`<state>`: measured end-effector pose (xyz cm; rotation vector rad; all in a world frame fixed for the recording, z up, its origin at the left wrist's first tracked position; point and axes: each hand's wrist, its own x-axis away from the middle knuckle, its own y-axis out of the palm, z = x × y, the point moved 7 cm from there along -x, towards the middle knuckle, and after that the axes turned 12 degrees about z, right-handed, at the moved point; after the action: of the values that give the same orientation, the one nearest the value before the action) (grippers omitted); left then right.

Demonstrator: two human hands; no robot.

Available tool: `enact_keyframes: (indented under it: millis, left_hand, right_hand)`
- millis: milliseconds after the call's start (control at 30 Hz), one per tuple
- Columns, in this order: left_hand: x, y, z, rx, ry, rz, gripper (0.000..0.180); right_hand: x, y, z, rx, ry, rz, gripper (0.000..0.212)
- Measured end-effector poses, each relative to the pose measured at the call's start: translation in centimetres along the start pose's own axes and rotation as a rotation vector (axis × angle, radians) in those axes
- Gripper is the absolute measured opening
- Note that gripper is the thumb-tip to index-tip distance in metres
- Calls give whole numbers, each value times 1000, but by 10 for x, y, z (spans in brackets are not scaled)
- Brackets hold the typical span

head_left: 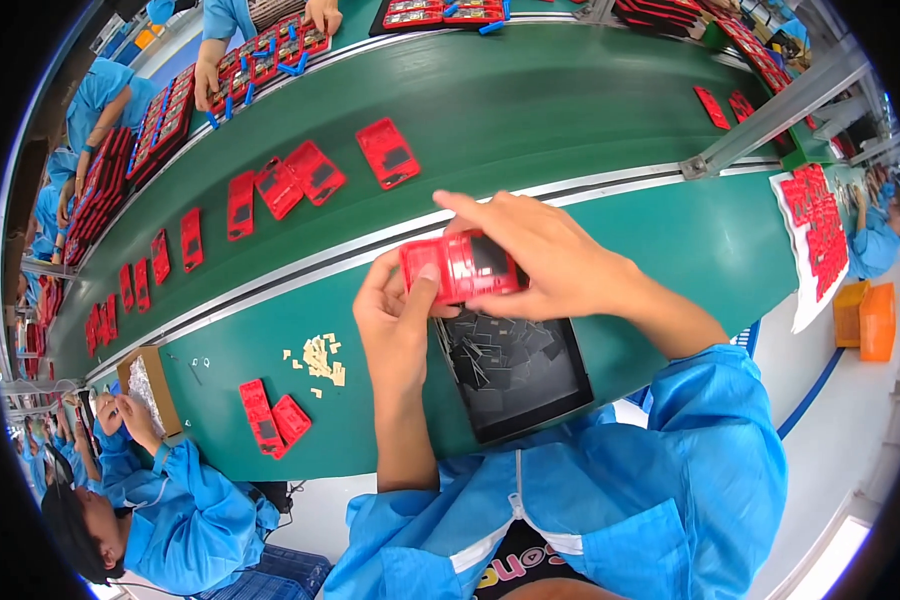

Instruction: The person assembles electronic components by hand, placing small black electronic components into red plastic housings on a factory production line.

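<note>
A red plastic housing with a dark square panel on its face is held between both hands above the green bench. My left hand grips its left end, thumb pressed on top. My right hand curls over its right end and back edge, fingers spread. Directly below sits a black tray of several dark flat square pieces.
Two red housings lie on the bench at lower left beside a scatter of small tan pieces. Several red housings ride the green conveyor belt beyond. Co-workers in blue coats sit at left and across.
</note>
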<state>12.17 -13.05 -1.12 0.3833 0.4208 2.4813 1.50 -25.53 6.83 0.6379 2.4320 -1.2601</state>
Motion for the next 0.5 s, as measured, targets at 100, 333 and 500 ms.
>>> enact_keyframes:
  millis: [100, 333, 500]
  left_hand:
    - [-1, 3, 0, -60, 27, 79, 37]
    - [-5, 2, -8, -130, 75, 101, 28]
    - [-30, -28, -20, -95, 196, 283, 16]
  right_hand:
    - [-3, -15, 64, 88, 117, 296, 84]
    - [-34, 6, 194, 660, 457, 324, 65]
    - [-33, 8, 203, 348, 428, 383, 62]
